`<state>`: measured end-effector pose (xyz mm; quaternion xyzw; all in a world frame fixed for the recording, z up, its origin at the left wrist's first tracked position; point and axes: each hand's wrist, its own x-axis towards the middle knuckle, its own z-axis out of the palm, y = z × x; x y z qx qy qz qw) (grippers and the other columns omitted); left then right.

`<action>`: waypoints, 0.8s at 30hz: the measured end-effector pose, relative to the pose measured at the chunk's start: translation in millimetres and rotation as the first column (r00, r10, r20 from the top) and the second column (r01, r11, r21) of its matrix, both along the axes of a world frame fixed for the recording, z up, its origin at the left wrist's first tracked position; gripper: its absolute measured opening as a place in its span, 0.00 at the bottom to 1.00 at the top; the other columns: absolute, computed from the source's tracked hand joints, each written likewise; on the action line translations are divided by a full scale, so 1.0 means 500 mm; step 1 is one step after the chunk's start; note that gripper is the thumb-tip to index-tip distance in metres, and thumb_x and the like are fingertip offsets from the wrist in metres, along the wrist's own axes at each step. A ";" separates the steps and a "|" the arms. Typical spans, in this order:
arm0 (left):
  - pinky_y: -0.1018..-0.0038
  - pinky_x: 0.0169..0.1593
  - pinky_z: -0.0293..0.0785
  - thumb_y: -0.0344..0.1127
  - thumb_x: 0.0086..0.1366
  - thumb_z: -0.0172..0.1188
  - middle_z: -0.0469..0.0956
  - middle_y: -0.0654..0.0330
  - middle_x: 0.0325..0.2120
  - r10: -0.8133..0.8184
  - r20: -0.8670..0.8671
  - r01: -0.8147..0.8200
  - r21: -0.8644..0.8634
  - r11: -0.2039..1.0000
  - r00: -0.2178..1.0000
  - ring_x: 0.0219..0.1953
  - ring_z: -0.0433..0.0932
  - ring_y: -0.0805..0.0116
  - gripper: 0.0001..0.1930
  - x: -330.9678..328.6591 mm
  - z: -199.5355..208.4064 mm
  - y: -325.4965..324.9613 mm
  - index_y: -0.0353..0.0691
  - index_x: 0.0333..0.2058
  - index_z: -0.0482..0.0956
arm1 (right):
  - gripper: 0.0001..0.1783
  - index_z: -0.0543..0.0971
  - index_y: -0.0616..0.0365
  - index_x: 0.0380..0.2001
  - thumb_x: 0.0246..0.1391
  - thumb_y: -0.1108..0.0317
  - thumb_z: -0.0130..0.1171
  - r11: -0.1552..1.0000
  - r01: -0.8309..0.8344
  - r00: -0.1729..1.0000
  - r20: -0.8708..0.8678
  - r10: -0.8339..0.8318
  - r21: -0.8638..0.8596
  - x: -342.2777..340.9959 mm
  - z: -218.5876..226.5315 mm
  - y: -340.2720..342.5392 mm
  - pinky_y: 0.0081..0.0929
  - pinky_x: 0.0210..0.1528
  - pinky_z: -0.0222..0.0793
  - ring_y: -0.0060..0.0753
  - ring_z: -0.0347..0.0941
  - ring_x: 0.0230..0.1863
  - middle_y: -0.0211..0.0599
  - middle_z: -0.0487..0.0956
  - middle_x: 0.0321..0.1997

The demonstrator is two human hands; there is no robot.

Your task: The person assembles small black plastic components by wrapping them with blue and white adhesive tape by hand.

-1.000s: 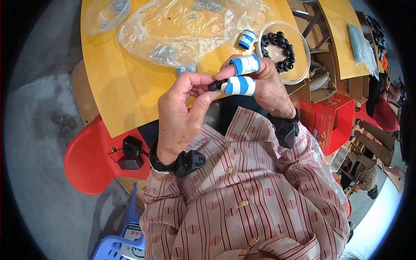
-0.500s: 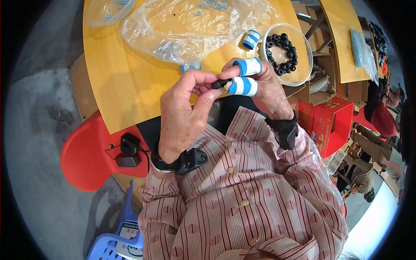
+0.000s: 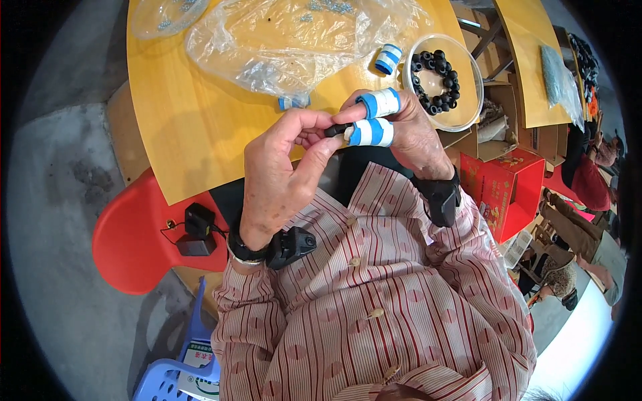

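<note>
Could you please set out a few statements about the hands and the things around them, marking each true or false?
1. The left hand and the right hand meet at a small black piece. True.
2. The right hand's fingers are all bare. False: blue-and-white wraps cover two of its digits.
3. A round clear container with black pieces in it is to the right of the clear plastic bag. True.
4. The black boxy devices lie on the yellow table. False: they lie on the red chair.
5. The red box is to the right of the right hand. True.
</note>
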<state>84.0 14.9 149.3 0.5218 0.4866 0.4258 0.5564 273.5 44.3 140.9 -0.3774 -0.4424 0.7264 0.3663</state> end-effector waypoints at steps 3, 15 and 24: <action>0.79 0.35 0.72 0.26 0.58 0.60 0.78 0.61 0.27 0.011 0.033 -0.011 -0.007 1.000 0.999 0.29 0.74 0.77 0.09 -0.002 -0.004 -0.001 0.31 0.37 0.76 | 0.11 0.83 0.60 0.37 0.47 0.74 0.65 1.000 0.018 1.000 0.003 -0.018 0.019 -0.004 0.000 -0.004 0.19 0.38 0.75 0.20 0.77 0.35 0.34 0.83 0.37; 0.80 0.42 0.73 0.26 0.63 0.57 0.78 0.60 0.34 0.009 0.398 0.097 -0.245 0.965 0.917 0.39 0.76 0.77 0.12 -0.009 -0.021 -0.001 0.28 0.44 0.72 | 0.14 0.83 0.55 0.40 0.47 0.67 0.67 0.978 0.101 0.963 0.230 -0.143 0.183 -0.021 -0.032 -0.032 0.17 0.37 0.71 0.16 0.74 0.34 0.27 0.82 0.32; 0.80 0.42 0.73 0.29 0.61 0.60 0.78 0.60 0.33 0.125 0.477 0.103 -0.424 0.900 0.870 0.35 0.76 0.75 0.11 -0.017 -0.035 -0.001 0.30 0.42 0.75 | 0.27 0.80 0.53 0.47 0.38 0.67 0.70 0.629 -0.293 0.754 0.578 -0.311 0.720 -0.018 0.005 -0.031 0.30 0.38 0.70 0.36 0.73 0.33 0.34 0.78 0.35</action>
